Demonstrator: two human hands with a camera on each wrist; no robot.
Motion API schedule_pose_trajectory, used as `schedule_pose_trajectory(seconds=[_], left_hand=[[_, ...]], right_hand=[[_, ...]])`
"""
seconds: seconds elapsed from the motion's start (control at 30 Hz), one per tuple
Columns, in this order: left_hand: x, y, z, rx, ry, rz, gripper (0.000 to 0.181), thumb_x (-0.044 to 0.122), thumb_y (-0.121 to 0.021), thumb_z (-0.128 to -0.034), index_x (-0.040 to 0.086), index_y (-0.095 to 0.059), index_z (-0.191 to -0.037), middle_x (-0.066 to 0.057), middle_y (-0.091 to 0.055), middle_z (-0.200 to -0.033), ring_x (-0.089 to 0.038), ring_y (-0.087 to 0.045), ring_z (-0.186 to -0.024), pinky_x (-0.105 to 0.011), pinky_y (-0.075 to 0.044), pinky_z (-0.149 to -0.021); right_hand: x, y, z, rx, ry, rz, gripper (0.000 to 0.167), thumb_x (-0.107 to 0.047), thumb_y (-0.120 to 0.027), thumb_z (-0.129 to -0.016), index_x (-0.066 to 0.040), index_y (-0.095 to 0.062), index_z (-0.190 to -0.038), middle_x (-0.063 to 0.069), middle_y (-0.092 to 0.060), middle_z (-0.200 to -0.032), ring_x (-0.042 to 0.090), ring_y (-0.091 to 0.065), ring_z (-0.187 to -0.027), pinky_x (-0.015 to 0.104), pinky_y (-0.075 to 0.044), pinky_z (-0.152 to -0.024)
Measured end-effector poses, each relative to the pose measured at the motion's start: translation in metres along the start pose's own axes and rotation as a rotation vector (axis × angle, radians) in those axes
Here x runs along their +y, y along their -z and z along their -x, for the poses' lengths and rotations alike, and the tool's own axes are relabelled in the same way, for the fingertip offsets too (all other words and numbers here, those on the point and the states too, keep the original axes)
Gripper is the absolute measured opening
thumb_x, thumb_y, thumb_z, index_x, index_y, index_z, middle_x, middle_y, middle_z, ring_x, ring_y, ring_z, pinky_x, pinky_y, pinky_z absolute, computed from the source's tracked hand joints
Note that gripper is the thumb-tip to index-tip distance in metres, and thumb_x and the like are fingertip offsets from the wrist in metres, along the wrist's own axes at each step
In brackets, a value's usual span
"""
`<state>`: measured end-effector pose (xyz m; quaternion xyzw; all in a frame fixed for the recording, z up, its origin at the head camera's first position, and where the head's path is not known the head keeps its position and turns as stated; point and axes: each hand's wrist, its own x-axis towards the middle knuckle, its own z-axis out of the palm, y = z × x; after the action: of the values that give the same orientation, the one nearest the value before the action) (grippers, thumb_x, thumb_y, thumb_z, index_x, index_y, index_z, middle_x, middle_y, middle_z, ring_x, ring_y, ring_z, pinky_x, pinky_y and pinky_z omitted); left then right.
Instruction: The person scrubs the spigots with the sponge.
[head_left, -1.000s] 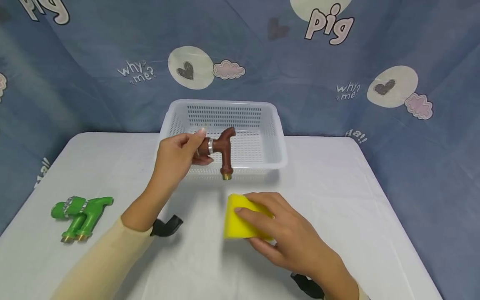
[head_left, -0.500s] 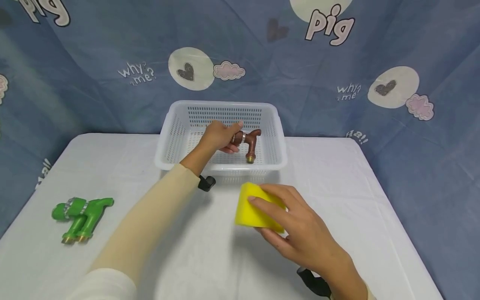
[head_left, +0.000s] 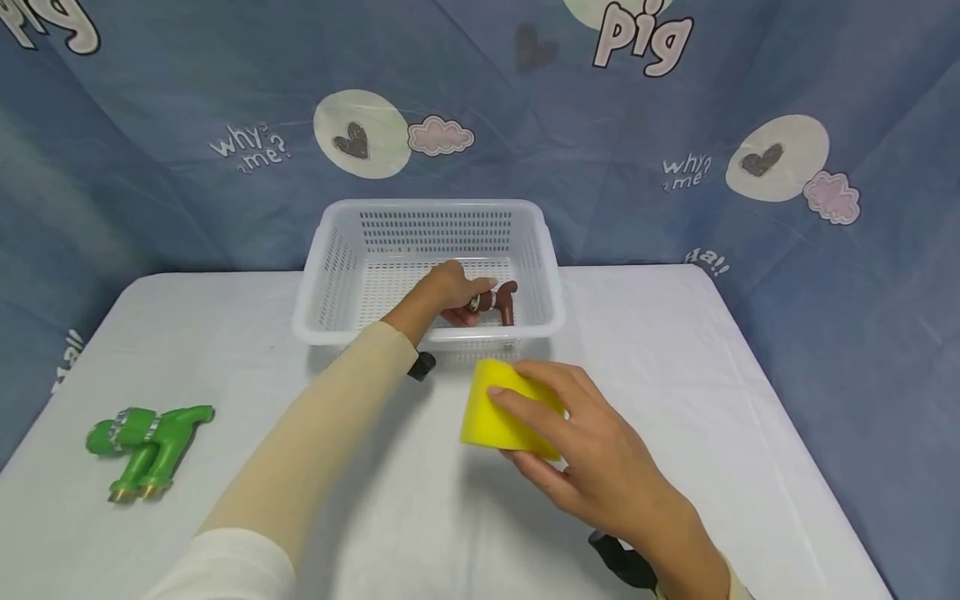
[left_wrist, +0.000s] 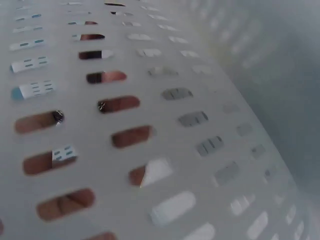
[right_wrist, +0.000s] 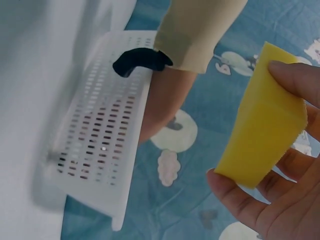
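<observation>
Inside the white basket [head_left: 431,335], near its right front, my left hand [head_left: 448,287] grips a brown tap [head_left: 504,303] by its thicker end. The tap's lower end is hidden behind the basket's front rim. Only the perforated basket wall [left_wrist: 185,180] fills the left wrist view, with patches of skin and brown showing through its slots. In front of the basket, above the table, my right hand [head_left: 600,442] holds a yellow sponge [head_left: 498,408] between thumb and fingers. The same sponge [right_wrist: 265,120] stands tilted in the right wrist view, pinched by the right hand [right_wrist: 295,195].
Two green taps [head_left: 153,442] with brass-coloured ends lie together at the left of the white-covered table [head_left: 675,375]. A blue printed cloth [head_left: 525,150] hangs directly behind the table and basket.
My left hand has carried the brown tap forward and right, then down into the basket. The right hand with the sponge has shifted slightly up and right. The green taps stay put.
</observation>
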<state>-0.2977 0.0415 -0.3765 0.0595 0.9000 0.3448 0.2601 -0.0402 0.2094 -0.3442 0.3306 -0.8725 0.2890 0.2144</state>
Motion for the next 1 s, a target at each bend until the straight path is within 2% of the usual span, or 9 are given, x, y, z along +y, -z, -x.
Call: schedule_pose_trajectory(seconds=[0.07,0.2,0.33,0.43,0.57,0.63,0.8,0.9,1.0], left_hand=[[0.000,0.000,-0.002,-0.019,-0.009,-0.112,0.050,0.046,-0.056,-0.1083,-0.002,-0.066,-0.098,-0.008,-0.063,-0.066,-0.020,-0.067,-0.062,-0.033,-0.062,-0.071],[0.001,-0.002,-0.005,-0.047,-0.016,-0.301,0.055,0.051,-0.051,-0.1089,0.001,-0.067,-0.089,-0.003,-0.049,-0.059,-0.016,-0.053,-0.056,-0.028,-0.052,-0.058],[0.001,-0.002,-0.003,-0.064,-0.037,-0.349,0.050,0.050,-0.056,-0.1070,0.002,-0.068,-0.099,-0.004,-0.052,-0.066,-0.017,-0.053,-0.060,-0.026,-0.049,-0.057],[0.001,0.000,-0.001,-0.095,-0.080,-0.357,0.046,0.048,-0.059,-0.1062,0.004,-0.068,-0.115,-0.009,-0.061,-0.082,-0.019,-0.058,-0.070,-0.030,-0.054,-0.067],[0.000,0.003,0.004,-0.120,-0.113,-0.372,0.051,0.049,-0.060,-0.1053,0.005,-0.067,-0.130,-0.013,-0.068,-0.114,-0.023,-0.062,-0.090,-0.036,-0.055,-0.082],[-0.002,0.005,0.006,-0.095,-0.135,-0.397,0.052,0.049,-0.060,-0.1053,0.004,-0.068,-0.131,-0.014,-0.068,-0.124,-0.025,-0.063,-0.098,-0.038,-0.054,-0.087],[-0.002,0.014,0.021,0.036,-0.207,-0.383,0.052,0.049,-0.062,-0.1041,0.004,-0.065,-0.131,-0.013,-0.067,-0.129,-0.028,-0.063,-0.107,-0.043,-0.055,-0.092],[0.001,0.023,0.047,0.140,-0.257,-0.314,0.055,0.050,-0.064,-0.1025,0.007,-0.063,-0.136,-0.012,-0.066,-0.130,-0.028,-0.063,-0.111,-0.046,-0.055,-0.094],[-0.003,0.033,0.082,0.255,-0.335,-0.259,0.055,0.049,-0.066,-0.1014,0.009,-0.063,-0.138,-0.012,-0.067,-0.130,-0.029,-0.063,-0.115,-0.048,-0.054,-0.097]], right_hand=[[0.000,0.000,-0.001,-0.006,-0.001,0.002,0.057,-0.016,-0.083,-0.089,-0.020,-0.063,-0.143,0.009,-0.055,-0.147,0.028,-0.053,-0.127,0.041,-0.057,-0.094],[0.002,-0.002,-0.002,-0.010,0.010,0.006,0.056,-0.016,-0.082,-0.090,-0.019,-0.063,-0.143,0.010,-0.054,-0.147,0.028,-0.054,-0.127,0.041,-0.056,-0.095],[0.003,-0.004,-0.002,-0.016,0.011,0.009,0.057,-0.016,-0.083,-0.090,-0.019,-0.062,-0.143,0.009,-0.054,-0.147,0.027,-0.053,-0.127,0.039,-0.056,-0.094],[0.003,-0.005,-0.001,-0.010,0.011,0.012,0.059,-0.014,-0.084,-0.088,-0.019,-0.062,-0.143,0.009,-0.055,-0.146,0.028,-0.054,-0.127,0.041,-0.057,-0.093],[0.003,-0.007,-0.001,0.002,0.016,0.013,0.060,-0.013,-0.084,-0.087,-0.019,-0.063,-0.142,0.010,-0.056,-0.145,0.028,-0.055,-0.126,0.042,-0.058,-0.091],[0.003,-0.008,-0.001,0.000,0.019,0.012,0.060,-0.013,-0.084,-0.087,-0.019,-0.063,-0.143,0.010,-0.056,-0.145,0.028,-0.055,-0.125,0.042,-0.058,-0.090],[0.001,-0.008,-0.001,-0.018,-0.001,0.021,0.058,-0.016,-0.084,-0.088,-0.020,-0.063,-0.142,0.009,-0.056,-0.146,0.027,-0.055,-0.125,0.042,-0.058,-0.090],[0.001,-0.008,-0.001,-0.033,-0.015,0.028,0.058,-0.018,-0.084,-0.088,-0.021,-0.063,-0.143,0.008,-0.055,-0.147,0.027,-0.054,-0.125,0.041,-0.058,-0.090],[0.001,-0.007,0.000,-0.035,-0.014,0.036,0.060,-0.017,-0.084,-0.088,-0.021,-0.063,-0.143,0.008,-0.055,-0.147,0.027,-0.054,-0.125,0.041,-0.058,-0.090]])
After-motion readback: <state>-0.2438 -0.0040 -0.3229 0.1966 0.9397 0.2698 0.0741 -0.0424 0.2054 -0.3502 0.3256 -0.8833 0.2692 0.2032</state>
